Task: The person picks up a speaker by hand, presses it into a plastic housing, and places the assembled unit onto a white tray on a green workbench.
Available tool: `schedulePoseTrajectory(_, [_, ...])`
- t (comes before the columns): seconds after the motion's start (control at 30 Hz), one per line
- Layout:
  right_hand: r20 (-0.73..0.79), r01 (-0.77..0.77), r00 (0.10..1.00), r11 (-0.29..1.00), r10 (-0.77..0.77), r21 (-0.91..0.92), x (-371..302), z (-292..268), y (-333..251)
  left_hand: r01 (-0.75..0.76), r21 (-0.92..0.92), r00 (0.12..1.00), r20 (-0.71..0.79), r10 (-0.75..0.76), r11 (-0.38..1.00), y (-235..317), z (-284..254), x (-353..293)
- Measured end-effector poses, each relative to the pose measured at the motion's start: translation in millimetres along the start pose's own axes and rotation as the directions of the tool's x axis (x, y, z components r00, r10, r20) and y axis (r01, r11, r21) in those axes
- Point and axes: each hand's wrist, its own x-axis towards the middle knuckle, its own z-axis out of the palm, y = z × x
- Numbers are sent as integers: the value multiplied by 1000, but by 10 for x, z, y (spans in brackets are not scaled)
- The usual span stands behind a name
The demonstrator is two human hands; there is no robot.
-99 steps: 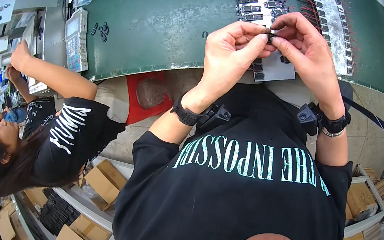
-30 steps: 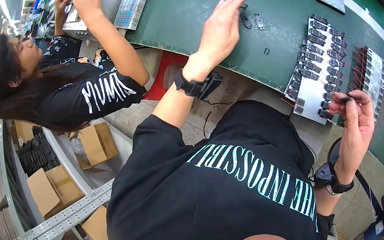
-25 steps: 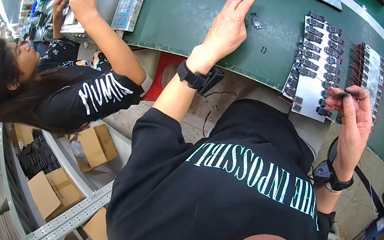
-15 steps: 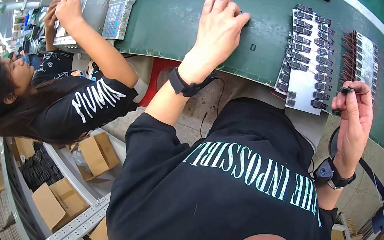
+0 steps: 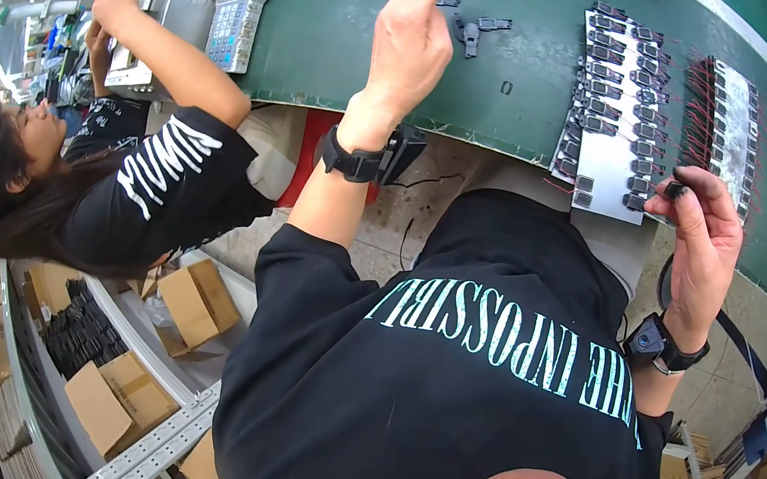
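Black T-shirt (image 5: 434, 421) (turquoise lettering (image 5: 511, 339))

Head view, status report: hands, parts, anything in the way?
Left hand: fingers extended, beside loose black parts. Right hand: pinching small black piece. Between them: white board bearing black modules. Nothing seems to block either hand.
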Motion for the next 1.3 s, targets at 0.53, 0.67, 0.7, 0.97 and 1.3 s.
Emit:
schedulePoseTrajectory(0.53, [-14, 11, 1000, 1000, -11, 17, -37, 112, 75, 21, 326, 924, 355, -143, 945, -33, -5, -319])
schedulePoseTrajectory(0.67, [-7, 4, 1000, 999, -4, 37, -57, 105, 72, 93, 279, 901, 384, -200, 956, -3, -35, -313])
schedulePoseTrajectory(0.7, [-10, 7, 1000, 999, -6, 34, -56, 106, 68, 92, 276, 902, 384, -197, 957, 22, -56, -295])
schedulePoseTrajectory(0.97, [72, -188, 981, 970, 179, 157, 84, 108, -37, 336, -271, 810, 572, -131, 902, 773, -270, -111])
schedulePoseTrajectory(1.3, [344, -403, 879, 900, 331, 165, 185, 178, 41, 90, -596, 787, 533, 309, 798, 813, -16, -157])
